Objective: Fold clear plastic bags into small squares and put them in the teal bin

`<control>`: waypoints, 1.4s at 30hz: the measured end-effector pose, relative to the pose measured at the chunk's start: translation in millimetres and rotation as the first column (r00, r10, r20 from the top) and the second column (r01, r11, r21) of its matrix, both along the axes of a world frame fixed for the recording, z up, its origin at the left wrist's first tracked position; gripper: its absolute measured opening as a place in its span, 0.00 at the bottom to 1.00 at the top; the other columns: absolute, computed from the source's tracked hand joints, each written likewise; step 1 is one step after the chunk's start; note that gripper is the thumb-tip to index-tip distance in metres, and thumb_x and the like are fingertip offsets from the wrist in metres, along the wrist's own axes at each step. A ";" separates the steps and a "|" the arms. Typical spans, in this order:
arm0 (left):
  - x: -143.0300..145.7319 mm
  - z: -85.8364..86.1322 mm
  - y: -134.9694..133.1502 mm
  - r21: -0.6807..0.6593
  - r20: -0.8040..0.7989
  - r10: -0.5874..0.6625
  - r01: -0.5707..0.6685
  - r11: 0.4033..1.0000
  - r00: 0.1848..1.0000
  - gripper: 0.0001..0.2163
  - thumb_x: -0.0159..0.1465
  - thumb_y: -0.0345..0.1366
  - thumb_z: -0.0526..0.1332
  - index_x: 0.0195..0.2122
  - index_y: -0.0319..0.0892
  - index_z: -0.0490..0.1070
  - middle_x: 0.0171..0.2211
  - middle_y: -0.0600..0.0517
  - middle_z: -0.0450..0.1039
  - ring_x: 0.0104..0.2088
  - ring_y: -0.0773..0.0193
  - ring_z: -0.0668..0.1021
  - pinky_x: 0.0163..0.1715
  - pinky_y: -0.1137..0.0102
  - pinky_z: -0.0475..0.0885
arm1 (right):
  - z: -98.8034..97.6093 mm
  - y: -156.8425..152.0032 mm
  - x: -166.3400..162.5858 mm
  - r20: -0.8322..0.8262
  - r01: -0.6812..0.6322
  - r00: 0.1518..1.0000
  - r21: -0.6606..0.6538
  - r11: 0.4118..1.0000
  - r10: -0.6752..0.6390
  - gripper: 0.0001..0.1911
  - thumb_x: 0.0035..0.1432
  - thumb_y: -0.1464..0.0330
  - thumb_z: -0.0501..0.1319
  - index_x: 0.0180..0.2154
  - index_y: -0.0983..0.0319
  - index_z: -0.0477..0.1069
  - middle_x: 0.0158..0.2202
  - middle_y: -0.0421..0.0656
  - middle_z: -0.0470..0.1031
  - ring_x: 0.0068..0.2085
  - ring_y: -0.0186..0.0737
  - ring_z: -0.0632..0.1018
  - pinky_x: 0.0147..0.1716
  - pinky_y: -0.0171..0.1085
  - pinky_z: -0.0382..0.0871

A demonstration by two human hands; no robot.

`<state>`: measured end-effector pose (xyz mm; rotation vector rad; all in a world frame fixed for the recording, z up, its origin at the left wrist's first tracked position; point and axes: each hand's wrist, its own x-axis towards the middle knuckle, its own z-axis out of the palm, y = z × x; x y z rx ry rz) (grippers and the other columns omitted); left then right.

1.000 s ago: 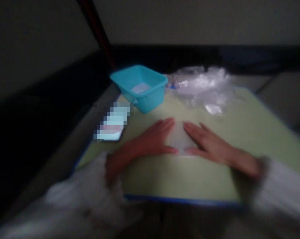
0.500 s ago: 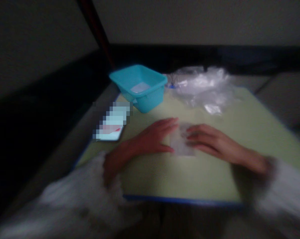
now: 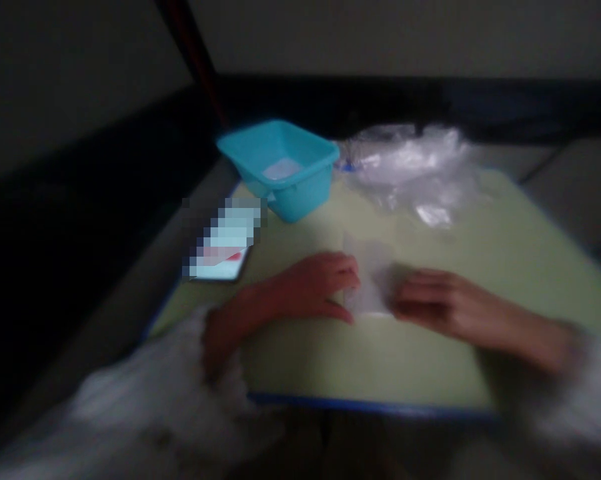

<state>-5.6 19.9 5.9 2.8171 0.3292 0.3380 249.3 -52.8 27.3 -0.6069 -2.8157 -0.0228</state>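
A small, pale see-through sheet, perhaps a flat plastic bag, lies on the table between my hands. At its left edge, my left hand rests open, the fingers bent and the thumb apart, the tips touching or just beside the sheet. My right hand is at the lower right edge of the sheet, with fingers curled in and pressed together. Blur and shadow hide its fingertips, so whether they pinch anything does not show.
A turquoise plastic basket with something whitish inside stands at the back left of the yellowish, blue-edged table. A lit phone, partly pixelated, lies in front of it. Crumpled clear plastic is heaped at the back right.
My right hand has moved right and toward me, off the middle of the sheet, and its fingers have curled in. My left fingers have bent and come slightly nearer me.
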 end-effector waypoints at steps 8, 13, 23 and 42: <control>-1.0 -1.0 -1.4 0.005 -0.012 0.027 -0.027 1.000 1.000 0.18 0.57 0.48 0.64 0.41 0.40 0.71 0.48 0.45 0.69 0.48 0.57 0.71 0.49 0.64 0.65 | 4.4 -6.9 -8.1 0.040 0.003 0.999 0.156 0.988 -0.010 0.17 0.65 0.76 0.49 0.28 0.62 0.72 0.29 0.44 0.74 0.31 0.38 0.73 0.34 0.40 0.68; -0.3 -1.1 -1.0 0.025 -0.010 0.024 -0.024 0.999 1.000 0.19 0.55 0.50 0.64 0.39 0.41 0.72 0.46 0.45 0.71 0.47 0.55 0.72 0.49 0.62 0.66 | -3.4 -4.4 -6.3 0.056 0.011 0.998 0.132 0.991 -0.018 0.13 0.64 0.75 0.51 0.30 0.64 0.72 0.34 0.46 0.76 0.36 0.41 0.75 0.34 0.41 0.71; -0.2 0.1 -3.8 0.147 -0.050 -0.022 0.029 0.989 0.998 0.21 0.60 0.54 0.58 0.39 0.39 0.70 0.45 0.43 0.71 0.45 0.55 0.72 0.47 0.63 0.66 | -2.7 -2.0 -0.3 -0.066 0.098 0.992 -0.116 0.988 -0.106 0.12 0.65 0.72 0.49 0.39 0.65 0.71 0.34 0.47 0.76 0.39 0.41 0.77 0.38 0.41 0.73; 8.3 6.5 -13.5 0.303 -0.048 -0.006 0.020 0.953 0.999 0.10 0.65 0.31 0.50 0.36 0.38 0.71 0.37 0.47 0.74 0.35 0.61 0.73 0.37 0.66 0.66 | -10.8 6.2 -2.7 -0.015 0.092 0.996 -0.032 0.995 -0.092 0.16 0.65 0.67 0.50 0.48 0.68 0.68 0.50 0.54 0.74 0.52 0.46 0.74 0.51 0.48 0.69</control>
